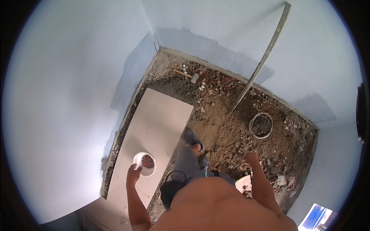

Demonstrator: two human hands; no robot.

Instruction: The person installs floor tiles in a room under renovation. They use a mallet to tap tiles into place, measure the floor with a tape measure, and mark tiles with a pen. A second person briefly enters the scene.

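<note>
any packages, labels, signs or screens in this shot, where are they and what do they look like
No labels, signs or screens show.
small tub: round, white, reddish-brown inside, at the left hand, over the pale floor tile.
bucket: round, white rim, grey fill, on the rubble near the right wall.

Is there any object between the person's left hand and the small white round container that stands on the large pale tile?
No, nothing visible stands between them. The left hand is already at the near rim of the small white round container, which sits on the large pale rectangular floor tile. The right hand is far away, over the rubble.
</note>
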